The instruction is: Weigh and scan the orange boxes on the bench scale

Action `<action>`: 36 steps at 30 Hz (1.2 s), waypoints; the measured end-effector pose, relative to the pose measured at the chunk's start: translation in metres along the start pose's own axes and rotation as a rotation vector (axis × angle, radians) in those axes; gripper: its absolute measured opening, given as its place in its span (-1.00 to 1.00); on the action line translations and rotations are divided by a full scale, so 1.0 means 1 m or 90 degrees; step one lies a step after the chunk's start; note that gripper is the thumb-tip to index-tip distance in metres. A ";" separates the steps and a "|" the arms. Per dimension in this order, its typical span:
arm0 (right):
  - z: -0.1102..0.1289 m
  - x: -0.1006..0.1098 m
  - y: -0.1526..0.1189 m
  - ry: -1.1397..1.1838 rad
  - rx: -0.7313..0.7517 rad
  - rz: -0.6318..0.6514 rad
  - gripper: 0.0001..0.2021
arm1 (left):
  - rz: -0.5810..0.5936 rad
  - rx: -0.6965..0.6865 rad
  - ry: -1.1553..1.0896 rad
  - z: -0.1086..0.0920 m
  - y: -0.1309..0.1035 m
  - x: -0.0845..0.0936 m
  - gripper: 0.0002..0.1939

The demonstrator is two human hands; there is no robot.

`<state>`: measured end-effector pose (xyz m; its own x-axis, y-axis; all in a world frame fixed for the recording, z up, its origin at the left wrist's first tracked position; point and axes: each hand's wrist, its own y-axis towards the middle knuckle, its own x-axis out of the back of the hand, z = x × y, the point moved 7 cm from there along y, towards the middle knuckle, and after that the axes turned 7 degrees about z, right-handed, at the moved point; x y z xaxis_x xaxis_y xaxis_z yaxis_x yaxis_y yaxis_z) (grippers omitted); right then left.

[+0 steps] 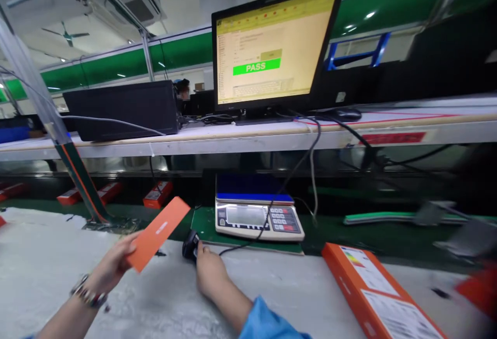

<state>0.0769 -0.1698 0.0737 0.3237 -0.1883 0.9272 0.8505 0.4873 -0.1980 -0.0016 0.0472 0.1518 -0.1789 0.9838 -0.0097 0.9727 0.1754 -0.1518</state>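
Observation:
My left hand [112,264] holds a flat orange box [159,233] by its near end, tilted up over the white worktable [58,261]. My right hand [209,271] rests on the table and grips a black handheld barcode scanner [190,245], whose cable runs up toward the shelf. The scanner sits just right of the orange box's lower edge. A weighing scale [258,215] with a blue top and keypad stands right behind both hands. Above it a monitor [274,44] shows a green PASS bar.
A long orange box with white labels [373,292] lies on the table at the right. Several orange boxes [157,194] lie on the dark conveyor behind. A black case [124,108] and a mouse [347,115] sit on the upper shelf. A slanted metal post [58,132] rises at the left.

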 end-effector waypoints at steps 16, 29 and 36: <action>-0.146 0.123 -0.126 0.874 0.040 -0.435 -0.31 | 0.133 -0.306 0.490 -0.063 0.174 -0.276 -0.56; -0.123 0.197 -0.027 0.868 -0.045 -0.179 -0.59 | -0.421 -0.391 0.387 0.019 0.138 0.033 -0.55; -0.112 0.216 -0.025 0.785 -0.078 -0.195 -0.58 | -0.341 -0.159 0.463 0.057 0.239 0.064 -0.13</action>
<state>0.1723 -0.3179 0.2437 0.2219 -0.9740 0.0448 0.9694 0.2154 -0.1180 0.2114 0.1499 0.0586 -0.5579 0.5356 0.6339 0.8061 0.5316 0.2601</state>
